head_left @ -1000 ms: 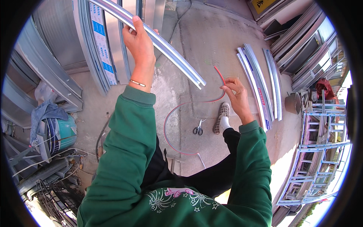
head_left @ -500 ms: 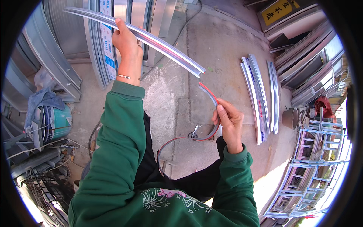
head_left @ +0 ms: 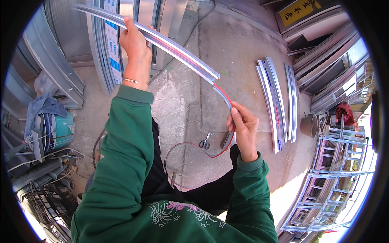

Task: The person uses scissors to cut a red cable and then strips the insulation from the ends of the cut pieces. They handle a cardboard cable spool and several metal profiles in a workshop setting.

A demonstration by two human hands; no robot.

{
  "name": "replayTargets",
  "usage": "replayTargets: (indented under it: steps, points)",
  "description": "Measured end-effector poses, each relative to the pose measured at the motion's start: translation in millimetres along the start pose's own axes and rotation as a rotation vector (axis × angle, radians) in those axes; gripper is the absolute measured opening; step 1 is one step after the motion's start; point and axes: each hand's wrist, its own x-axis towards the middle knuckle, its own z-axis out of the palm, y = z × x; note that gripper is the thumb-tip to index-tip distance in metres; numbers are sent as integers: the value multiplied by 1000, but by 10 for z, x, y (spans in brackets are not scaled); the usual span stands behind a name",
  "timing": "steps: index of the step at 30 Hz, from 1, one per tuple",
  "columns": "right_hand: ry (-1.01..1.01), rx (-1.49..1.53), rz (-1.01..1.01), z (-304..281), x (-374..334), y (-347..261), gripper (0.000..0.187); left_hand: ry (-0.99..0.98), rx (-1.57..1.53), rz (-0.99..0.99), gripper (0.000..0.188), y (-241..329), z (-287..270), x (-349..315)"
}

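My left hand (head_left: pixel 136 41) is closed around a long silvery metal profile (head_left: pixel 178 54), which slants from the upper left down toward the middle. Between the thumb and fingers of my right hand (head_left: pixel 244 121) is a flexible grey strip with a red edge, a sealing strip (head_left: pixel 222 92). Its upper tip meets the profile's near end; whether it sits inside the channel I cannot tell. Below my right hand the strip hangs in a loose loop toward my legs. On the concrete floor beside that loop lies a pair of scissors (head_left: pixel 206 141) with dark handles.
More metal profiles (head_left: pixel 270 103) lie on the floor to the right, near a bucket (head_left: pixel 309 125). Metal frames (head_left: pixel 336 174) stand at the lower right. Tall panels (head_left: pixel 54 52) lean at the upper left, above a teal bucket (head_left: pixel 63 129) with a blue cloth.
My right hand has moved slightly left, bringing the strip's tip up to the profile's end. The hanging loop has swung, and the scissors now show more fully.
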Motion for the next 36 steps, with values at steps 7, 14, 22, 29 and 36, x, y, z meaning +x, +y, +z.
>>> replayTargets:
  steps: [7,14,22,29,36]
  points:
    - [-8,-2,8,13,17,-7,23,-14,-6,24,45,-22,-19,28]
    - [-1,-11,7,19,18,7,23,-12,-3,24,44,-36,-20,36]
    - [19,-45,-45,38,2,37,22,-9,10,12,48,-34,-5,1]
    - [35,-143,-116,51,-25,59,20,-48,53,137,47,-46,-26,28]
    - [-64,-79,-24,4,94,45,21,-45,74,92,44,-60,29,-92]
